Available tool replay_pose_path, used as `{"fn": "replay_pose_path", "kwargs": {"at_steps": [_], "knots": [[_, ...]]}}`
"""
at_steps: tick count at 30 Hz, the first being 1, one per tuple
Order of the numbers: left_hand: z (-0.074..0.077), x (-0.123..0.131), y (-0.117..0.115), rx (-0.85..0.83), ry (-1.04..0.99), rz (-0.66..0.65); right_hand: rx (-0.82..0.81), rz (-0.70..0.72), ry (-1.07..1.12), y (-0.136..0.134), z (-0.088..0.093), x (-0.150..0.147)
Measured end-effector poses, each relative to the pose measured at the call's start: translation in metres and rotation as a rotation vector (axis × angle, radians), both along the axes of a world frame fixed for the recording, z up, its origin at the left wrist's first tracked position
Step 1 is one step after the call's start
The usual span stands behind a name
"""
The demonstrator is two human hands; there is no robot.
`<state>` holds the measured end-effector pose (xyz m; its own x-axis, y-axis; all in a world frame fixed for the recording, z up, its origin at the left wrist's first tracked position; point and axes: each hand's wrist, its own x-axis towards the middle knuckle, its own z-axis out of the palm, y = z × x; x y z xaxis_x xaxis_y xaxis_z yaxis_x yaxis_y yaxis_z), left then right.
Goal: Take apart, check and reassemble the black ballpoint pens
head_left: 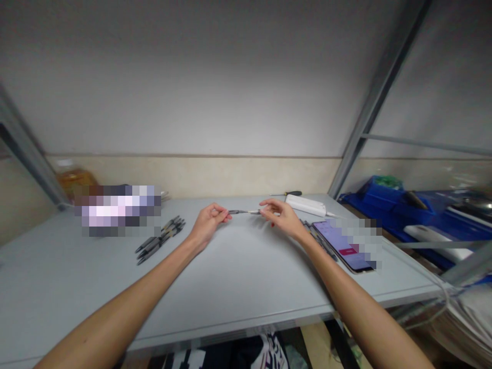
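Pen [239, 211], slim and dark with a paler stretch toward its right-hand end, was held crosswise between the two hands, over the tabletop [230, 287]. At one end the left hand [207, 224] pinched it between thumb and fingertips; at the other, the right hand [282, 218] seemed to pinch it too, its upper finger lifted away. Whether it was whole or in joined parts was too small to tell.

A bundle of similar pens [160, 241] lay left of the grip and nearer the body; more dark pens [322, 242] lay to its right, partly behind the right forearm and just beside the phone [342, 248]. The work looked partway along, with one piece in hand and a group on either side. Which group was finished and which was waiting could not be told, so the amount left stayed uncertain; this piece, at least, appeared not yet done.
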<state>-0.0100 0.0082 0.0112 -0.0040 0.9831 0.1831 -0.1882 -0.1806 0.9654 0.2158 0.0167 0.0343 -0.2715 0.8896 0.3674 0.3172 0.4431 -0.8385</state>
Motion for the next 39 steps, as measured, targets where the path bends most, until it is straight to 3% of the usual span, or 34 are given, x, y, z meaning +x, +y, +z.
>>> {"fn": "replay_pose_path", "kwargs": {"at_steps": [4, 10, 15, 22, 28, 35, 39], "knots": [[-0.0028, -0.0025, 0.0021, -0.025, -0.022, -0.013, -0.019, 0.037, -0.065, 0.0019, -0.0021, 0.0021], [-0.0057, -0.0018, 0.0027, -0.016, 0.023, -0.040, -0.186, 0.041, -0.141, 0.0000, -0.0047, 0.0003], [-0.0039, -0.0030, 0.0026, -0.052, -0.015, -0.014, -0.046, 0.090, 0.003, 0.0010, -0.0032, 0.0008], [-0.0012, -0.0009, -0.0002, -0.057, -0.036, -0.040, -0.111, 0.048, -0.150, -0.0008, -0.0034, -0.0003], [-0.0003, -0.0014, -0.0001, -0.070, -0.042, -0.018, 0.045, 0.067, -0.076, -0.0005, -0.0032, 0.0003], [0.0011, 0.0008, -0.0029, -0.057, -0.037, -0.051, -0.020, 0.021, -0.238, -0.0019, -0.0061, -0.0016], [0.0038, 0.0017, -0.0043, -0.098, -0.058, -0.051, 0.061, 0.012, -0.197, -0.0032, -0.0044, -0.0028]]}}
